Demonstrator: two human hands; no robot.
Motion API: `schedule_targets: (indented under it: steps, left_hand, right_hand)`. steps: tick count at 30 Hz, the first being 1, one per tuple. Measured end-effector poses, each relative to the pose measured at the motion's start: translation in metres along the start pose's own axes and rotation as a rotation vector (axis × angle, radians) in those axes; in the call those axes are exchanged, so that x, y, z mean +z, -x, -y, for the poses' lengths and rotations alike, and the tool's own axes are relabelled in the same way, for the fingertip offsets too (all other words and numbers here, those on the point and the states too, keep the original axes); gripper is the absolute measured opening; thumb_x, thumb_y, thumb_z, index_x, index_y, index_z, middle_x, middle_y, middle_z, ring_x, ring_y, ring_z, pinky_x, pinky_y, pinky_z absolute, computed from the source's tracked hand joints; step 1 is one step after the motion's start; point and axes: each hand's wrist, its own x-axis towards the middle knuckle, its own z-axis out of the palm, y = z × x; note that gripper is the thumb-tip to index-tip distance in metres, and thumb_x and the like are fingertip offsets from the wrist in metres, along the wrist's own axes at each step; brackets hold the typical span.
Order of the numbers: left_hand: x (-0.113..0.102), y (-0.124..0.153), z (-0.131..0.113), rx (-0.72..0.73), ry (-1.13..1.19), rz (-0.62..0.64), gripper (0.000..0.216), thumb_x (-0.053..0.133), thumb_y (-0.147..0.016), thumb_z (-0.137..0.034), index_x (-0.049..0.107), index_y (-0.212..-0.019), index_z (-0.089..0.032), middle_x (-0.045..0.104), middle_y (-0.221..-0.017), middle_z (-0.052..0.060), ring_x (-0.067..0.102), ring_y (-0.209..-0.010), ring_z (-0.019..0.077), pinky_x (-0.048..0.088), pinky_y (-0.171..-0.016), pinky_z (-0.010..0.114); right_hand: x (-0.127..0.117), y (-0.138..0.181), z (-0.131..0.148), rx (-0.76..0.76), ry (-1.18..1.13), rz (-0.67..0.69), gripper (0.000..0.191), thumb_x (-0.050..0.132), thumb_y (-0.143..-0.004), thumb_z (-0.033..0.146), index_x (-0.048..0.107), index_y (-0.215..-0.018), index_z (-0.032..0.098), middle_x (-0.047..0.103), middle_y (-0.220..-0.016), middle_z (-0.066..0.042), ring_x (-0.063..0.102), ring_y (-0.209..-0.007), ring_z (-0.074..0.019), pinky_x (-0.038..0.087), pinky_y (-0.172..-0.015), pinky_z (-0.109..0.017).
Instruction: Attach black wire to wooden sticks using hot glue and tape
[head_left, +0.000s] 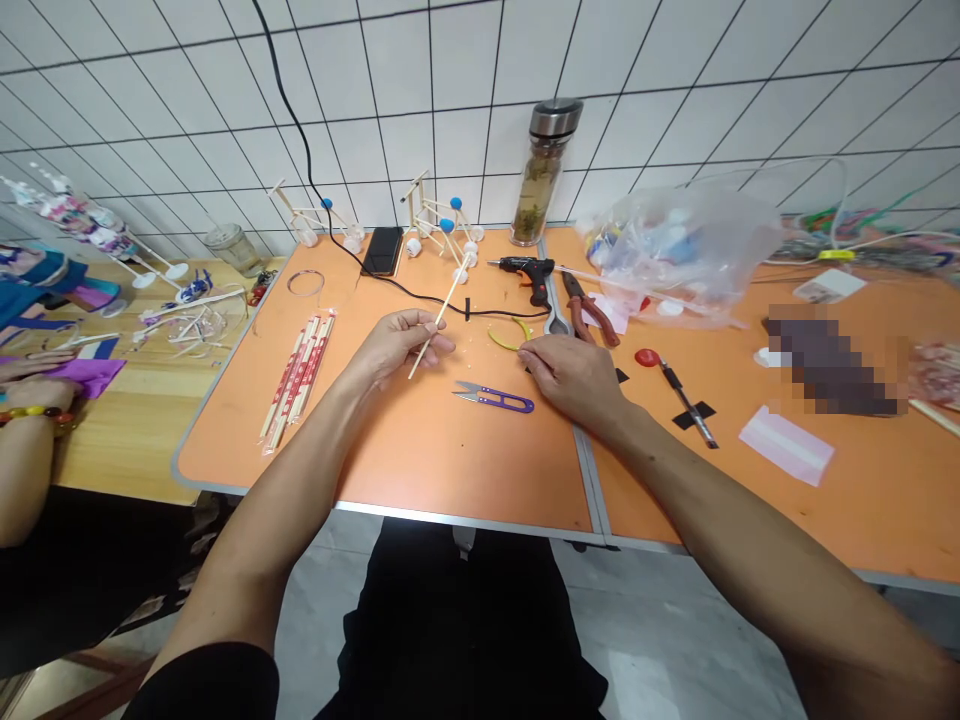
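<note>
My left hand [405, 345] pinches a thin pale wooden stick [451, 292], likely a chopstick, which slants up to the right. Its upper end is near the white wheel of a small stick-built model [442, 225] with blue balls. My right hand [574, 375] rests low on the table with fingers curled. Its fingertips are beside a curved yellow handle [510, 340]; whatever lies under the palm is hidden. Between the hands lie purple thread snips [495, 397]. Beyond my right hand are red-handled pliers [592, 312] and a black glue gun [529, 275].
Wrapped chopsticks [300, 380] lie at left, below a phone [382, 250] and a second stick model [311, 220]. A glass bottle [540, 175] stands at the wall. A plastic bag [675, 250] and a pen [686, 400] are at right. Another person's hand [34, 385] is far left.
</note>
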Motion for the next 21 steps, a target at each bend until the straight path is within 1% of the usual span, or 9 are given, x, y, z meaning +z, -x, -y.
schedule_targets:
  steps: [2,4,8,11,14,18,21]
  left_hand:
    - [0.0,0.001,-0.001,-0.062,0.063,-0.008,0.017,0.088,-0.091,-0.023,0.077,-0.098,-0.013,0.086,-0.083,0.01,0.071,-0.053,0.0125,0.058,-0.057,0.023]
    - [0.0,0.001,-0.001,-0.109,0.103,-0.012,0.013,0.087,-0.092,-0.02,0.078,-0.098,-0.012,0.086,-0.084,0.011,0.072,-0.053,0.0133,0.06,-0.056,0.023]
    - [-0.001,-0.003,0.005,-0.165,0.149,-0.008,0.011,0.087,-0.093,-0.016,0.077,-0.098,-0.012,0.087,-0.085,0.013,0.074,-0.053,0.0147,0.062,-0.057,0.024]
    - [-0.002,-0.005,0.008,-0.187,0.177,-0.009,0.012,0.087,-0.092,-0.015,0.077,-0.099,-0.012,0.087,-0.086,0.013,0.074,-0.053,0.0149,0.064,-0.058,0.025]
    - [-0.003,-0.006,0.011,-0.195,0.193,-0.008,0.012,0.086,-0.092,-0.013,0.077,-0.099,-0.012,0.087,-0.087,0.013,0.075,-0.054,0.0149,0.065,-0.06,0.026]
    - [-0.002,-0.006,0.011,-0.204,0.217,-0.008,0.013,0.086,-0.092,-0.013,0.075,-0.098,-0.013,0.087,-0.087,0.012,0.076,-0.056,0.0151,0.066,-0.061,0.026]
    - [-0.001,-0.006,0.01,-0.227,0.248,-0.013,0.013,0.084,-0.093,-0.01,0.072,-0.096,-0.013,0.087,-0.087,0.012,0.077,-0.056,0.0158,0.065,-0.061,0.026]
  right_hand:
    - [0.0,0.001,0.004,-0.039,0.006,-0.023,0.029,0.057,-0.117,0.026,0.081,-0.101,0.021,0.089,-0.097,-0.008,0.083,-0.095,-0.0259,0.051,-0.078,-0.037]
    - [-0.002,0.003,0.01,-0.089,0.03,-0.02,0.031,0.057,-0.117,0.026,0.081,-0.099,0.021,0.087,-0.093,-0.007,0.081,-0.089,-0.0241,0.05,-0.076,-0.036]
    - [-0.005,0.005,0.023,-0.17,0.042,0.032,0.033,0.056,-0.118,0.024,0.08,-0.096,0.02,0.084,-0.088,-0.005,0.077,-0.083,-0.0223,0.049,-0.077,-0.036]
    - [-0.006,0.007,0.029,-0.201,0.033,0.086,0.034,0.057,-0.119,0.025,0.08,-0.095,0.019,0.083,-0.088,-0.005,0.074,-0.08,-0.0216,0.046,-0.076,-0.036]
    - [-0.006,0.008,0.033,-0.192,0.042,0.172,0.037,0.056,-0.12,0.031,0.081,-0.096,0.02,0.082,-0.088,-0.006,0.073,-0.081,-0.0216,0.043,-0.075,-0.037]
    - [-0.006,0.008,0.036,-0.147,0.035,0.286,0.041,0.057,-0.12,0.046,0.082,-0.102,0.019,0.081,-0.094,-0.008,0.073,-0.085,-0.0226,0.042,-0.074,-0.036]
    - [-0.007,0.008,0.039,-0.141,0.042,0.349,0.04,0.06,-0.118,0.05,0.083,-0.106,0.018,0.081,-0.099,-0.01,0.072,-0.087,-0.0242,0.041,-0.074,-0.037]
